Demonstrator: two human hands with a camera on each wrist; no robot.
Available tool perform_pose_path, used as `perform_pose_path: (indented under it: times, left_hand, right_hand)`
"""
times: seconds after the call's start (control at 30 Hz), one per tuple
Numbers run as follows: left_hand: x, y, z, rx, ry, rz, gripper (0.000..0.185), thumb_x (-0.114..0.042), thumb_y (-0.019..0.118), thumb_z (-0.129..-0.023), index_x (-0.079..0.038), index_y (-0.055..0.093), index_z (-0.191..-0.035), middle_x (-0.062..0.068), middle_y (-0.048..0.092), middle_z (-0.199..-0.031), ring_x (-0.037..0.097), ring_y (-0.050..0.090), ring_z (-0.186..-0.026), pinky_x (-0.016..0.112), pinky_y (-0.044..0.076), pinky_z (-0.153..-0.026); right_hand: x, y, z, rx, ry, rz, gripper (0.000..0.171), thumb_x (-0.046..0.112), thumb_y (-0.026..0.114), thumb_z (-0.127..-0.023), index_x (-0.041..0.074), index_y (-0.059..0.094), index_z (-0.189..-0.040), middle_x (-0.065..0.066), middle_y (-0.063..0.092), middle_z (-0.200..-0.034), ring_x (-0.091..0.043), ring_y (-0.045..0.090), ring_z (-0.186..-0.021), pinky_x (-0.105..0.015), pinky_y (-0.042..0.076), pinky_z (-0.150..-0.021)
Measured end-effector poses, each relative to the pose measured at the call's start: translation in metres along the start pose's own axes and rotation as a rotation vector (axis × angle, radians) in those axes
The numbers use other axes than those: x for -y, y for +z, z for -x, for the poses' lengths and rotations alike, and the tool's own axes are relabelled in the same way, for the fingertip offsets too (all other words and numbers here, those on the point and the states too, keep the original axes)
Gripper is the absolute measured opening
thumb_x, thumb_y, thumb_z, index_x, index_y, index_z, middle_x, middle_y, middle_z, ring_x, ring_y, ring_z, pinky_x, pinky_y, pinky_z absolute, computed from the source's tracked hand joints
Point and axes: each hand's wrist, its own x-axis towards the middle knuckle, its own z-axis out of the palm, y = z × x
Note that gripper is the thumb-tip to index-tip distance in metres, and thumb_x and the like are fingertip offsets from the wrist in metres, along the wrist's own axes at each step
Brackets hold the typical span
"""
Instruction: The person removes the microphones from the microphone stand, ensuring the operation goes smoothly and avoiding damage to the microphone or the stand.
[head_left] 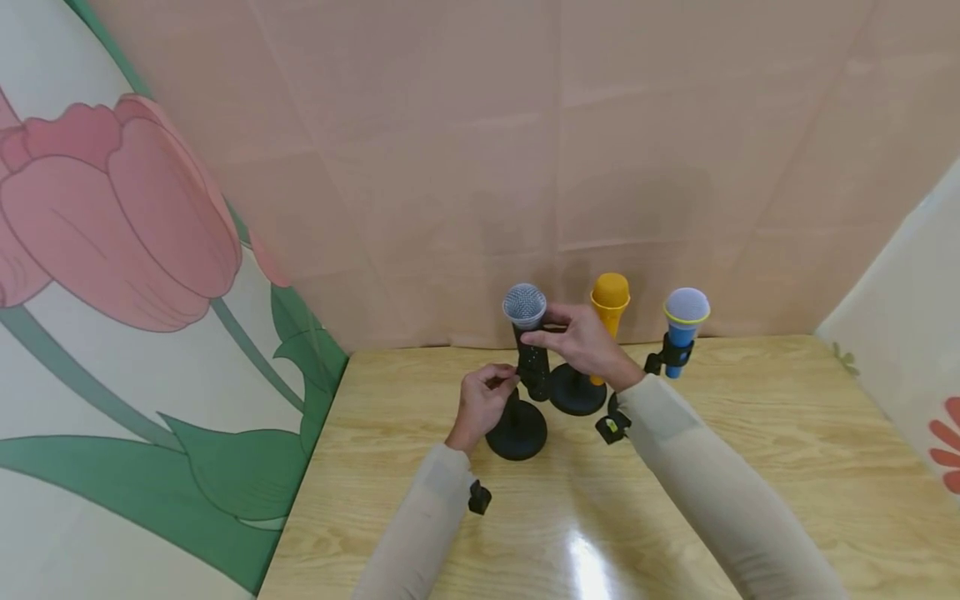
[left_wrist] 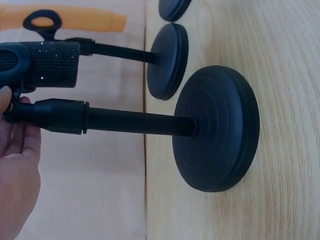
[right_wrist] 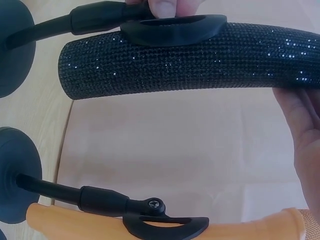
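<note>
Black glitter-studded microphone [head_left: 532, 346], silver mesh head [head_left: 524, 305]; right fingers [head_left: 542, 338] pinch handle [right_wrist: 175, 67], left fingers [left_wrist: 32, 141] pinch stand top [left_wrist: 60, 116].

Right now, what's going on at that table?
A person is handling a glittery black microphone seated in the clip of a stand. The right hand holds it just below its head; the left hand pinches the stand's top joint near the clip. The stand's base rests on the table. To the right, an orange microphone and a blue one sit in clips.
</note>
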Motion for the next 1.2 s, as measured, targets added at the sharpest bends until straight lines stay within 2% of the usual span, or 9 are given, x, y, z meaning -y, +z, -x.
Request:
perform_pose_path:
  times: [0.13, 0.33, 0.93, 1.07, 1.2]
  left_hand:
    - [0.0, 0.0, 0.0, -0.004, 0.013, -0.005, 0.007, 0.009, 0.068, -0.089, 0.013, 0.072, -0.094, 0.024, 0.071, -0.101, 0.036, 0.07, -0.092, 0.024, 0.057, -0.076]
    - [0.001, 0.001, 0.001, -0.011, 0.027, -0.017, 0.007, 0.009, 0.068, -0.089, 0.014, 0.071, -0.093, 0.025, 0.071, -0.1, 0.037, 0.069, -0.092, 0.037, 0.059, -0.08]
    - [0.003, 0.002, 0.001, -0.003, 0.021, -0.022, 0.007, 0.008, 0.068, -0.09, 0.013, 0.071, -0.093, 0.024, 0.071, -0.099, 0.036, 0.069, -0.092, 0.035, 0.058, -0.082]
    - [0.003, 0.002, 0.001, 0.001, 0.02, -0.023, 0.007, 0.009, 0.068, -0.09, 0.014, 0.07, -0.093, 0.024, 0.071, -0.099, 0.036, 0.069, -0.093, 0.037, 0.058, -0.082]
    - [0.002, 0.001, 0.001, -0.004, 0.018, -0.017, 0.006, 0.01, 0.067, -0.089, 0.015, 0.07, -0.092, 0.025, 0.071, -0.099, 0.038, 0.069, -0.095, 0.041, 0.058, -0.085]
  right_hand:
    - [0.001, -0.001, 0.0, 0.004, 0.003, 0.005, 0.042, 0.015, 0.079, -0.087, 0.0, 0.067, -0.125, -0.016, 0.069, -0.122, -0.032, 0.066, -0.112, -0.046, 0.054, -0.092]
    - [0.003, -0.002, -0.002, 0.005, 0.008, 0.012, 0.041, 0.013, 0.079, -0.087, 0.0, 0.067, -0.125, -0.016, 0.069, -0.122, -0.032, 0.066, -0.112, -0.047, 0.053, -0.094]
    - [0.008, -0.005, -0.004, -0.006, 0.049, 0.006, 0.042, 0.015, 0.08, -0.087, 0.001, 0.068, -0.125, -0.016, 0.068, -0.123, -0.031, 0.066, -0.111, -0.046, 0.054, -0.093]
    - [0.01, -0.006, -0.004, -0.003, 0.058, -0.007, 0.043, 0.016, 0.079, -0.087, 0.001, 0.067, -0.126, -0.017, 0.068, -0.124, -0.033, 0.066, -0.111, -0.046, 0.056, -0.089]
    - [0.012, -0.008, -0.006, -0.001, 0.07, 0.005, 0.044, 0.019, 0.079, -0.088, 0.002, 0.067, -0.126, -0.016, 0.068, -0.124, -0.034, 0.065, -0.113, -0.047, 0.055, -0.09]
